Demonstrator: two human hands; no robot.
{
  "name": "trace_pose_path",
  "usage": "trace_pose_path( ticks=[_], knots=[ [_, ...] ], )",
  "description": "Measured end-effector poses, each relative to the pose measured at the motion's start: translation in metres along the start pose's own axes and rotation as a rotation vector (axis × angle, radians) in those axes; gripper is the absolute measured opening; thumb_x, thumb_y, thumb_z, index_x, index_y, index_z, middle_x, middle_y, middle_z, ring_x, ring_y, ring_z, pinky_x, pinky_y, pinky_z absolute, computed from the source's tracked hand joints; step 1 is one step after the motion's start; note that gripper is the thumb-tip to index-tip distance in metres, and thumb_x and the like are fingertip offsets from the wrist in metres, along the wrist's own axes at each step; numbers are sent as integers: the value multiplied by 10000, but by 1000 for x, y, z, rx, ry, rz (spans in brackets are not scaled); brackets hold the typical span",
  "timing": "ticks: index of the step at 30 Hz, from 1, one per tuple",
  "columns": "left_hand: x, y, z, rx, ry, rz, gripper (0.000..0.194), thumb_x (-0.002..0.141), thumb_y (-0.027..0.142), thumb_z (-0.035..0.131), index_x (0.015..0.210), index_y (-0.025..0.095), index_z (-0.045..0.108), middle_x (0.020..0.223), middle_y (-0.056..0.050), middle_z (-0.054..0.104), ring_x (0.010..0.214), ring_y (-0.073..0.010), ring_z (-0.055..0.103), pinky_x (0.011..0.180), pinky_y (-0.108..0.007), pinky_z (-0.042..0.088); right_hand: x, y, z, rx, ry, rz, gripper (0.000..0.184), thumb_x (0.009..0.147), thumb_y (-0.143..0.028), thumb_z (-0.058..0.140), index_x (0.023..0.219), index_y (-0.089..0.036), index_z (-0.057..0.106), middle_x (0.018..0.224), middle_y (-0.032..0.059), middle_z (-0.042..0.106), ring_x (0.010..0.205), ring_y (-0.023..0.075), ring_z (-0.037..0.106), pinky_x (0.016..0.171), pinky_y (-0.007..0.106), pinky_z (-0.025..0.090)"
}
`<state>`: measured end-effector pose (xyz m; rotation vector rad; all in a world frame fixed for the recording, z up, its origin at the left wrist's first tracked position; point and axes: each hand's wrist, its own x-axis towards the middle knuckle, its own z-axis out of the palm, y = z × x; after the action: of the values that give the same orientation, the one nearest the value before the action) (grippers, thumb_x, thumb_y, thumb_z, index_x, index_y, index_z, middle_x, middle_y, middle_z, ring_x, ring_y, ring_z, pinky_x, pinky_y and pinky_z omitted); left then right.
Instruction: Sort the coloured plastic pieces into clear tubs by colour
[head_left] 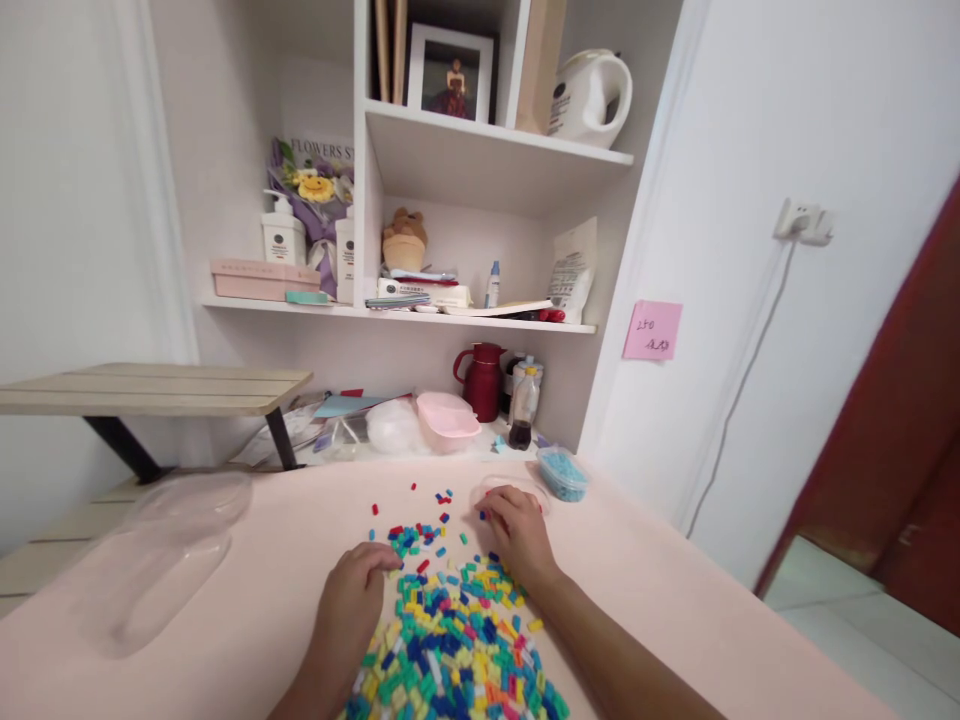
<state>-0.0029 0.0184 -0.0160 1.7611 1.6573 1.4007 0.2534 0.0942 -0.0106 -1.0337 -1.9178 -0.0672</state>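
A heap of small coloured toy bricks (457, 640) spreads over the pink tabletop in front of me. My left hand (351, 605) rests at the heap's left edge, its fingers bent together and the tips touching bricks; whether one is held between them is hidden. Further off on the right, my right hand (519, 530) is closed in a pinch, with a tiny blue and red bit showing at the fingertips. It is over the near edge of a shallow clear plastic tray or lid (541, 490), partly covered by the hand. A few loose red and blue bricks (444, 497) lie beyond the heap.
A clear tub of light blue bricks (564, 475) stands at the back right. Clear plastic containers (176, 550) lie at the left. Behind are a pink bowl (448, 418), a red jug (482, 382), a bottle of dark liquid (524, 410) and a small wooden stand (157, 388).
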Motion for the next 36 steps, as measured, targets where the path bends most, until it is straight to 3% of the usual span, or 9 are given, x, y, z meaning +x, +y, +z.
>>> trace_pose_path(
  ticks=[12,18,20,24,27,31,36],
  knots=[
    [1,7,-1,129,-65,-1,383,724,72,438,718,260,771,962,-22,768,982,-205,665,952,-374,489,-3,-19,-7,-55,-110,-163,310,869,-60,493,946,-251,724,967,59,693,952,227,579,866,379,386],
    [0,7,0,149,-79,-1,391,742,50,442,736,260,772,986,-24,763,987,-207,653,951,-375,475,8,-46,-21,-196,-106,-206,368,900,-99,492,1158,-286,675,1223,94,612,1093,273,526,918,437,362],
    [1,7,0,161,-85,0,394,742,43,445,742,259,774,990,-24,762,991,-212,648,951,-378,471,16,-55,-22,-197,-110,-174,327,913,-132,508,1151,-275,680,1176,102,629,1069,279,535,897,436,374],
    [1,8,0,184,-93,4,404,754,40,438,768,256,779,1003,-30,758,995,-219,643,950,-387,466,28,-69,-13,-77,-355,-242,240,911,-163,540,1023,-263,726,945,60,670,888,218,591,773,333,426],
    [1,9,1,197,-94,2,409,752,35,433,770,252,778,998,-31,758,995,-221,645,945,-385,467,26,-73,0,-83,-529,-344,246,900,-160,558,1032,-277,729,902,36,669,819,184,607,675,275,407],
    [1,9,2,213,-92,-10,404,744,33,431,757,249,772,978,-29,757,986,-218,651,939,-385,470,16,-68,14,-157,-569,-345,198,881,-178,610,974,-294,740,837,22,665,793,182,608,625,265,368],
    [1,6,2,224,-98,2,401,768,48,415,778,237,769,999,-34,753,1004,-220,647,951,-402,468,10,-63,14,-130,-594,-183,194,895,-160,576,950,-258,734,883,29,691,880,187,630,710,266,404]
  ],
)
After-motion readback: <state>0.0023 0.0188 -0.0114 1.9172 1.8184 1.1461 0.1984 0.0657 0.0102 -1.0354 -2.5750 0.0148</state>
